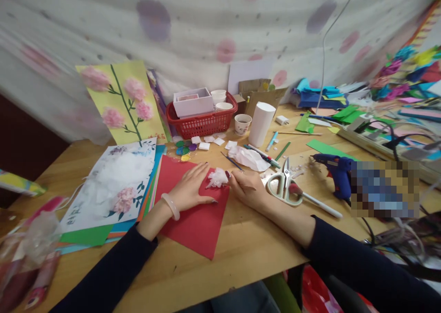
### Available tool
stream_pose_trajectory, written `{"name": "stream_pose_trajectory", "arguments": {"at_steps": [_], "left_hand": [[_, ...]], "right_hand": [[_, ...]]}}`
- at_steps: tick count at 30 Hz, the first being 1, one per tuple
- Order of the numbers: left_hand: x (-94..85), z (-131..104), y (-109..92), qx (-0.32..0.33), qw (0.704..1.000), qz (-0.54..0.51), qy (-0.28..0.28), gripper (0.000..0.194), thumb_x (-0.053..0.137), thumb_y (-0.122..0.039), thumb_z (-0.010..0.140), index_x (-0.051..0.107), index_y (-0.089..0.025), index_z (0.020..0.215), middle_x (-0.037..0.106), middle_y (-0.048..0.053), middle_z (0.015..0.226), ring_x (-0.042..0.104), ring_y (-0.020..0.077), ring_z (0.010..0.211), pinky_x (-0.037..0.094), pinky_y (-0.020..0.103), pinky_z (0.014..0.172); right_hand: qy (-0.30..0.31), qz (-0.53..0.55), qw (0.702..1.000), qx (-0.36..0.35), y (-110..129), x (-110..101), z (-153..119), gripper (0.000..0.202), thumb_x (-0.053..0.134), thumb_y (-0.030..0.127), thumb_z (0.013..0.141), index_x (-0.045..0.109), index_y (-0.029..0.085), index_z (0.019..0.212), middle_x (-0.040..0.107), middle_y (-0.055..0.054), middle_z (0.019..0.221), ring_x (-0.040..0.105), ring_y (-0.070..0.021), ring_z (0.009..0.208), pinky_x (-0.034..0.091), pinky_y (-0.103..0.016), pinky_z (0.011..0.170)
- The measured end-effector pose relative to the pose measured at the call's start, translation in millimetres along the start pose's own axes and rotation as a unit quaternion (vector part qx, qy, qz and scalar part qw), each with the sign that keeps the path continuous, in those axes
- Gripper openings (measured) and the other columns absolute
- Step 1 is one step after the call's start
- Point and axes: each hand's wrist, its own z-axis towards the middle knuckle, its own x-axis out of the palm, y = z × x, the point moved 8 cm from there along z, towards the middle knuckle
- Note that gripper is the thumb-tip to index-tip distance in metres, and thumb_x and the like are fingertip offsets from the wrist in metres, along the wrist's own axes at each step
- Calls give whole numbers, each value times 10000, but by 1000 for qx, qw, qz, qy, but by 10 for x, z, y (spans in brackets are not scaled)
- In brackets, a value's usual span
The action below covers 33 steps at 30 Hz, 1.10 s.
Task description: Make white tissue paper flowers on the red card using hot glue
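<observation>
A sheet of red paper [193, 216] lies on the table in front of me. My left hand [189, 189] rests flat on it, fingers stretched and thumb spread, with nothing in it. Near the paper's upper right corner sits a crumpled white tissue flower [217, 178]. Beside it, at the right edge of the paper, my right hand [248, 187] is closed around a thin brown stick [246, 186], its thumb side close to the petals. The stick's working end is hidden; whether the fingertips touch the flower I cannot tell.
Scissors [285, 186], a white pen [322, 205] and a blue glue gun [332, 170] lie to the right. Behind stand a white roll [262, 124], a paper cup [243, 125] and a red basket [203, 124]. Flower pictures [124, 101] are at left.
</observation>
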Motion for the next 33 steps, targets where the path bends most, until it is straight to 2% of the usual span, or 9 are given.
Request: {"name": "stream_pose_trajectory", "arguments": {"at_steps": [3,8,12,16,20,26,33], "left_hand": [[117,-12,67,11,999,18,47,935,639,-609,774,271,-148,1500,242,187,1575,165,322,1470,156,485,1177],[116,-11,53,17,999,26,45,913,595,-636,800,259,-173,1512,227,176,1577,168,314,1470,123,482,1180],[116,-15,37,-3,997,36,62,932,604,-637,793,272,-139,1507,211,183,1579,144,324,1473,104,499,1182],[114,-11,37,-8,997,42,64,947,589,-665,789,275,-128,1504,211,190,1577,139,335,1472,96,526,1177],[120,-14,43,-6,997,48,63,964,569,-699,782,277,-131,1504,210,183,1580,142,339,1472,91,521,1175],[119,-24,36,-18,996,52,72,946,571,-671,799,261,-127,1509,191,173,1585,111,332,1477,76,528,1179],[119,-25,20,-28,994,56,86,938,587,-633,808,228,-137,1519,157,139,1599,88,292,1486,60,495,1189]], "right_hand": [[16,-23,999,-24,36,26,-9,420,338,333,989,464,211,607,461,0,513,382,-121,481,232,-286,510],[25,-6,1000,-12,48,33,14,411,361,343,981,426,220,594,444,9,507,372,-121,470,230,-287,502],[-3,68,996,65,-43,-30,26,462,347,424,989,428,230,577,476,4,484,443,-130,452,294,-273,484],[-64,155,972,165,-208,-131,-37,536,332,518,985,526,233,574,550,-9,465,518,-149,433,369,-281,469],[-98,172,961,194,-281,-174,-87,569,353,542,976,542,229,540,539,-5,427,512,-144,401,389,-288,464],[-63,172,968,169,-215,-104,-39,570,336,553,977,534,217,561,547,-2,442,505,-132,404,374,-270,441],[-2,42,998,39,-24,-8,8,484,305,406,1011,479,210,604,504,0,487,477,-123,461,328,-261,494]]}}
